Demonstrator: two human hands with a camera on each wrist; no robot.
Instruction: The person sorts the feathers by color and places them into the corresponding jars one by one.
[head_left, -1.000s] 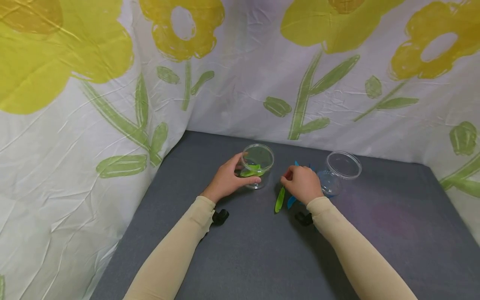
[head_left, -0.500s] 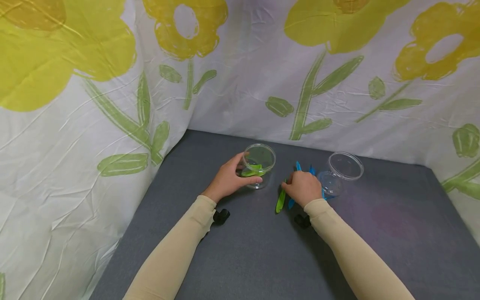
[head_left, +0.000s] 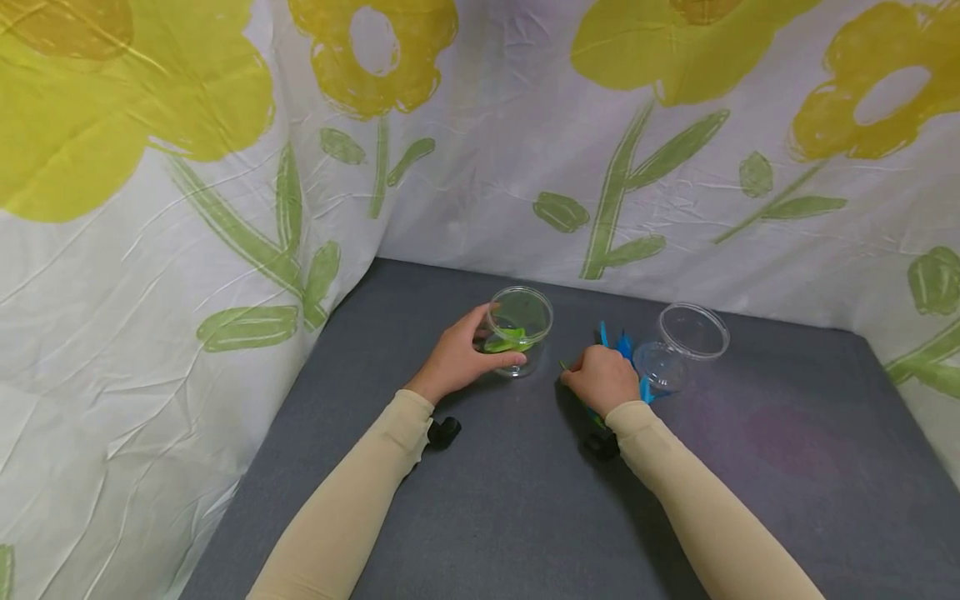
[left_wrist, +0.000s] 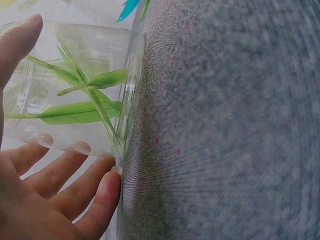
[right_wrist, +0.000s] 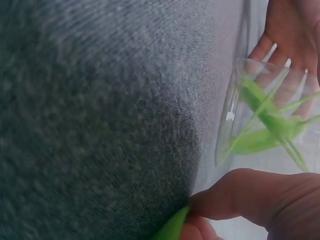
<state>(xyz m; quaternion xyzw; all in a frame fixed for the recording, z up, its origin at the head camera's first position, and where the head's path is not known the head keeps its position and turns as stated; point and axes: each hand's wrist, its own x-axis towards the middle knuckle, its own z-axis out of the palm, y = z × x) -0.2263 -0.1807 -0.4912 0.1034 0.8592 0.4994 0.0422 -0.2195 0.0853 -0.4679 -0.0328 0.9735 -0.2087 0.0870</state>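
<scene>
In the head view my left hand [head_left: 462, 354] holds a clear plastic jar [head_left: 536, 357] upright on the table, thumb on the near side and fingers round the left side. Inside it lie several green feathers [left_wrist: 82, 111], their thin quills crossing in the left wrist view. To the right of this jar my right hand [head_left: 606, 383] pinches a green feather [right_wrist: 172, 226] between thumb and fingers, low over the cloth. Most of that feather is hidden beneath the hand. Several blue feathers [head_left: 625, 343] lie just behind and beside the right hand, partly covered by it.
A second clear jar [head_left: 693, 333] stands right of the blue feathers. Dark grey cloth covers the table [head_left: 480, 517], with a faint pinkish patch at the right. A white curtain [head_left: 480, 167] printed with yellow flowers closes off the back and left.
My right hand shifts slightly toward me and takes hold of the green feather, which lay in sight before and is now mostly covered. More of the blue feathers shows. The left hand stays on the jar.
</scene>
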